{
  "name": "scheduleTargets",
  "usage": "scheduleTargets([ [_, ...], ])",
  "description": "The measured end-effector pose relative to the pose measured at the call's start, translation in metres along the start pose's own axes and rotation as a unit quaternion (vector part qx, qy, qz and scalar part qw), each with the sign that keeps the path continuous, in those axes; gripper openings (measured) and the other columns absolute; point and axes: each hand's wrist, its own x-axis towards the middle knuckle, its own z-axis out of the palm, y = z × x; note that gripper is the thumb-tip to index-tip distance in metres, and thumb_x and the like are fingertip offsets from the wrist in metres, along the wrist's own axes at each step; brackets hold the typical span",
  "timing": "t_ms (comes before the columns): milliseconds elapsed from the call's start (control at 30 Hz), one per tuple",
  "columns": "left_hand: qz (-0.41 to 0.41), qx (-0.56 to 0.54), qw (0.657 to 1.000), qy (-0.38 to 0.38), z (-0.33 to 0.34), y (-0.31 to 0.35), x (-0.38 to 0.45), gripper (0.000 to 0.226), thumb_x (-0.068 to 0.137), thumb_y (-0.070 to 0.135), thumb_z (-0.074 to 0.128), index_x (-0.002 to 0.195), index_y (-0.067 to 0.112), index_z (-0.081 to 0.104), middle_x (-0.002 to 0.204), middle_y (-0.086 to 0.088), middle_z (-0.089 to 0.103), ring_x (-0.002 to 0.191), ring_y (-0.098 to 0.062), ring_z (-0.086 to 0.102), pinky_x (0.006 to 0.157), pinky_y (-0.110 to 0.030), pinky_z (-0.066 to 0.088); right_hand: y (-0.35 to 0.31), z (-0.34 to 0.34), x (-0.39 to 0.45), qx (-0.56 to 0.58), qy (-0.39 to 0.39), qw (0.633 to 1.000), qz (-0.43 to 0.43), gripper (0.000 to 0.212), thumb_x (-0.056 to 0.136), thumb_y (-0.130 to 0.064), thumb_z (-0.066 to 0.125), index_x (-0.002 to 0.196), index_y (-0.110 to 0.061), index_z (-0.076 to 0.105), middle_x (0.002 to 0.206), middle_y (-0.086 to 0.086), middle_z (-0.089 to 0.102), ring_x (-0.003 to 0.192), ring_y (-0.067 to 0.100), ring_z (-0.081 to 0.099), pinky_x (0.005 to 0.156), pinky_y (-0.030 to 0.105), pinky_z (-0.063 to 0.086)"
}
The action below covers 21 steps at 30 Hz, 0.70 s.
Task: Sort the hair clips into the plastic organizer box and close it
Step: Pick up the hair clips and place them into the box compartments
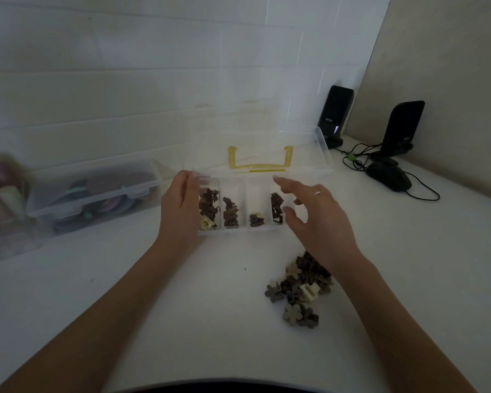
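A clear plastic organizer box (240,231) with several compartments sits mid-table, its lid (304,143) with a yellow handle standing open behind it. Brown and cream hair clips (230,212) lie in the compartments. My left hand (180,207) holds the box's left end, fingers along its side. My right hand (315,214) hovers over the box's right end with fingers spread and nothing in it. A loose pile of brown, grey and cream hair clips (298,287) lies on the table near my right wrist.
A closed clear storage box (94,194) with round coloured items stands at the left, with blurred pale objects (3,188) beside it. Two black speakers (336,114) (403,129), a black mouse (389,175) and cables sit at the back right. The tiled wall is close behind.
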Motion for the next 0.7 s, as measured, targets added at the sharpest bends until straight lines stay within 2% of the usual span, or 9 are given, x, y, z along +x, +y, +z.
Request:
scheduleTargets([
  [67, -0.002, 0.004, 1.000, 0.003, 0.000, 0.000, 0.000, 0.024, 0.102, 0.019, 0.036, 0.092, 0.010, 0.056, 0.077, 0.013, 0.057, 0.063, 0.015, 0.054, 0.061, -0.005, 0.038, 0.002, -0.002, 0.001, 0.019, 0.013, 1.000, -0.007, 0.044, 0.089, -0.013, 0.056, 0.125, -0.037, 0.051, 0.115, -0.017, 0.059, 0.101, 0.004, 0.050, 0.068, 0.011, 0.040],
  [133, -0.003, 0.008, 1.000, 0.002, -0.001, -0.001, 0.001, 0.025, 0.102, 0.019, 0.036, 0.092, 0.009, 0.057, 0.075, 0.013, 0.056, 0.062, 0.015, 0.053, 0.060, -0.005, 0.037, 0.002, -0.002, 0.002, 0.022, 0.008, 1.000, -0.020, 0.036, 0.088, -0.011, 0.057, 0.116, -0.033, 0.059, 0.113, -0.017, 0.059, 0.098, 0.001, 0.049, 0.065, 0.008, 0.037],
  [300, -0.008, 0.007, 1.000, 0.001, -0.001, -0.006, 0.003, 0.027, 0.102, 0.021, 0.037, 0.094, 0.006, 0.058, 0.080, 0.006, 0.059, 0.065, 0.012, 0.054, 0.063, -0.008, 0.039, 0.002, 0.001, -0.001, 0.031, -0.008, 0.998, -0.061, 0.025, 0.087, -0.009, 0.058, 0.105, -0.023, 0.068, 0.099, -0.010, 0.064, 0.088, -0.001, 0.047, 0.066, 0.011, 0.039],
  [400, -0.028, -0.003, 1.000, -0.003, -0.002, -0.007, 0.005, 0.025, 0.100, 0.026, 0.041, 0.093, 0.009, 0.059, 0.085, 0.002, 0.060, 0.073, -0.002, 0.054, 0.073, -0.024, 0.043, 0.005, 0.002, -0.001, 0.057, -0.031, 0.996, -0.064, 0.022, 0.086, -0.009, 0.060, 0.100, -0.023, 0.070, 0.094, -0.007, 0.067, 0.082, 0.002, 0.051, 0.069, 0.018, 0.044],
  [433, -0.034, -0.006, 0.999, -0.004, -0.002, -0.007, 0.006, 0.024, 0.099, 0.027, 0.043, 0.092, 0.010, 0.059, 0.083, 0.003, 0.059, 0.073, -0.003, 0.054, 0.073, -0.024, 0.043, 0.007, 0.001, -0.001, 0.075, -0.031, 0.995, -0.058, 0.022, 0.086, -0.008, 0.061, 0.098, -0.024, 0.071, 0.092, -0.007, 0.068, 0.078, 0.002, 0.053, 0.069, 0.016, 0.044],
  [500, -0.036, -0.002, 0.999, -0.004, -0.001, -0.006, 0.006, 0.020, 0.098, 0.027, 0.045, 0.088, 0.013, 0.056, 0.076, 0.006, 0.055, 0.063, 0.007, 0.050, 0.064, -0.012, 0.041, 0.012, -0.009, 0.001, 0.133, -0.041, 0.990, -0.037, 0.021, 0.085, -0.006, 0.063, 0.095, -0.022, 0.072, 0.089, -0.009, 0.069, 0.070, 0.007, 0.056, 0.065, 0.013, 0.044],
  [600, -0.032, 0.001, 0.999, -0.001, 0.000, -0.004, 0.004, 0.017, 0.097, 0.027, 0.046, 0.082, 0.020, 0.052, 0.072, 0.011, 0.053, 0.056, 0.010, 0.048, 0.055, -0.008, 0.038, 0.027, -0.034, 0.000, 0.216, -0.130, 0.968, -0.006, 0.021, 0.084, -0.003, 0.064, 0.090, -0.021, 0.072, 0.085, -0.011, 0.071, 0.072, 0.011, 0.064, 0.068, 0.021, 0.051],
  [700, -0.037, -0.018, 0.999, 0.001, 0.000, -0.006, 0.004, 0.017, 0.096, 0.027, 0.047, 0.082, 0.021, 0.053, 0.073, 0.010, 0.054, 0.065, 0.001, 0.050, 0.062, -0.016, 0.041, 0.039, -0.049, -0.006, 0.193, -0.235, 0.952, -0.018, 0.017, 0.083, -0.010, 0.066, 0.094, -0.021, 0.072, 0.089, -0.007, 0.072, 0.081, 0.012, 0.067, 0.075, 0.031, 0.056],
])
